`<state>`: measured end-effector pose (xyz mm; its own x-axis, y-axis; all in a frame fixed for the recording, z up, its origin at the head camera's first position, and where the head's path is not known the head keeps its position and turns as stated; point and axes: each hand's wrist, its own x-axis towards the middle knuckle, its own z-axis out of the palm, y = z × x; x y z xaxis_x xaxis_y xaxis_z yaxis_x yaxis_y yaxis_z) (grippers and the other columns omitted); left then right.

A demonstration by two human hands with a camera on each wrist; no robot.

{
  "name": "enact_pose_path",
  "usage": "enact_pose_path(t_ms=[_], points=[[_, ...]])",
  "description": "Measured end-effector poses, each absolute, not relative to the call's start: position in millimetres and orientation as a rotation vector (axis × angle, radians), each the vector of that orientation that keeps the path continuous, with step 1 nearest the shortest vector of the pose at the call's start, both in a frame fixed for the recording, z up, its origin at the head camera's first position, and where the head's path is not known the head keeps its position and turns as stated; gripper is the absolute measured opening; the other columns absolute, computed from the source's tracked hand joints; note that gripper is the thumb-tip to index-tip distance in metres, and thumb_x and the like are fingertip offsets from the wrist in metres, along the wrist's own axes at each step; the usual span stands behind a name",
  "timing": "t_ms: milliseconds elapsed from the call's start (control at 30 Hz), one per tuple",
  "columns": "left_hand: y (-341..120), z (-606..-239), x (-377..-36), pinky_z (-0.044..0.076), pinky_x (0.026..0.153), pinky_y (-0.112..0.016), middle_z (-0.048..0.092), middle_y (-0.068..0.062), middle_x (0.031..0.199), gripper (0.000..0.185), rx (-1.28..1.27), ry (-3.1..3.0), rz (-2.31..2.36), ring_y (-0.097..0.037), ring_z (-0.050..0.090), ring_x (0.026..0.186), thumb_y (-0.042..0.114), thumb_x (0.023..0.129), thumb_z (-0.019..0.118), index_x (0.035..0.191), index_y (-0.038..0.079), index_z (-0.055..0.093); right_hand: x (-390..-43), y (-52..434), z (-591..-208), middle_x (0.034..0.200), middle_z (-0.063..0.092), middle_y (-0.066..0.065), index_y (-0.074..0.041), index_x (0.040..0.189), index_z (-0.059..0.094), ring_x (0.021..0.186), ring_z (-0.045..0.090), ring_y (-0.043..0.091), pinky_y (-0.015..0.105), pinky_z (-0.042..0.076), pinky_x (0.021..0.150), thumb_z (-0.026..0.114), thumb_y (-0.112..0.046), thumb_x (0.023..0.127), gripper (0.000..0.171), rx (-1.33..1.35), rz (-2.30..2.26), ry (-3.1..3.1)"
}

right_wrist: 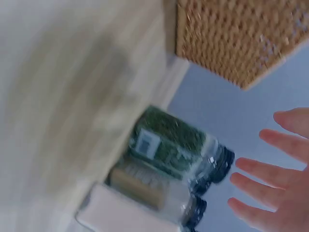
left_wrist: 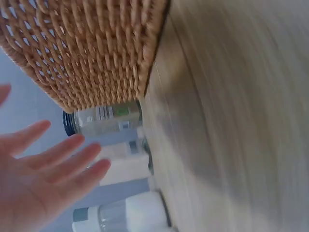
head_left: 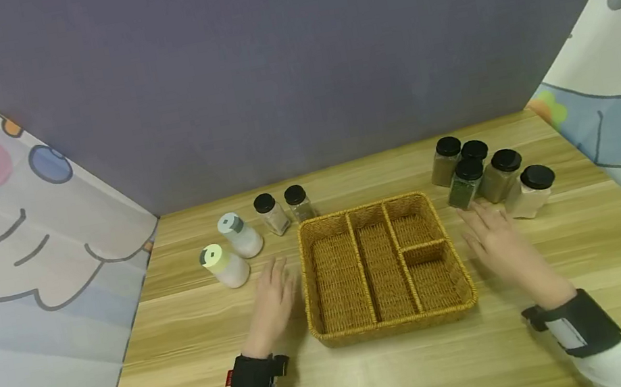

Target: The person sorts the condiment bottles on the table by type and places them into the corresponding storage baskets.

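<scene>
A woven wicker basket with several compartments stands in the middle of the wooden table, all compartments bare. My left hand hovers just left of the basket wall, fingers straight and spread, holding nothing. Beyond it stand two white shakers and two black-capped glass jars. My right hand lies just right of the basket, fingers straight, tips close to a green-herb jar in a cluster of black-capped spice jars.
A grey backdrop stands behind the table, with cartoon-printed curtains on both sides. Bare wooden tabletop stretches in front of the basket. Both wrists wear black straps.
</scene>
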<state>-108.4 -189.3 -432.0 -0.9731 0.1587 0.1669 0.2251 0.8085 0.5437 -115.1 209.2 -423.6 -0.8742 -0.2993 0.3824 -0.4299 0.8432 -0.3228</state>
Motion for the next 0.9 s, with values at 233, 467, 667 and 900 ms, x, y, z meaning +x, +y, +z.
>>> enact_pose_path(t_ms=[233,467,667,900], points=[[-186,-427,-109,0.034,0.098,-0.049,0.033,-0.025,0.135,0.062,-0.251,-2.79,-1.673,-0.04,0.038,0.118,0.029,0.088,0.054,0.137,0.001,0.027,-136,235,-405,0.102,0.052,0.033,0.009,0.105,0.057,0.091,0.049,0.047,0.058,0.04,0.078,0.046,-0.027,0.093,0.039,0.559,0.451,-2.372],[-179,-412,-101,0.037,0.094,-0.05,0.033,-0.031,0.131,0.056,-0.255,-2.719,-1.908,-0.045,0.039,0.114,0.013,0.09,0.051,0.136,-0.002,0.024,-141,260,-398,0.106,0.048,0.036,0.009,0.107,0.055,0.095,0.045,0.049,0.059,0.035,0.08,0.066,0.004,0.072,0.038,0.49,0.451,-2.396],[-177,-410,-98,0.042,0.092,-0.043,0.035,-0.029,0.131,0.054,-0.228,-2.722,-2.003,-0.042,0.041,0.114,0.014,0.092,0.048,0.137,-0.002,0.024,-148,282,-400,0.11,0.043,0.039,0.007,0.112,0.052,0.097,0.041,0.053,0.064,0.031,0.077,0.064,-0.007,0.079,0.037,0.439,0.469,-2.417],[-178,-413,-99,0.041,0.092,-0.044,0.031,-0.028,0.134,0.052,-0.216,-2.726,-2.093,-0.039,0.04,0.116,0.016,0.093,0.044,0.138,0.0,0.023,-156,305,-407,0.112,0.039,0.043,0.009,0.115,0.048,0.096,0.036,0.06,0.071,0.028,0.074,0.068,-0.008,0.071,0.051,0.334,0.584,-2.514]])
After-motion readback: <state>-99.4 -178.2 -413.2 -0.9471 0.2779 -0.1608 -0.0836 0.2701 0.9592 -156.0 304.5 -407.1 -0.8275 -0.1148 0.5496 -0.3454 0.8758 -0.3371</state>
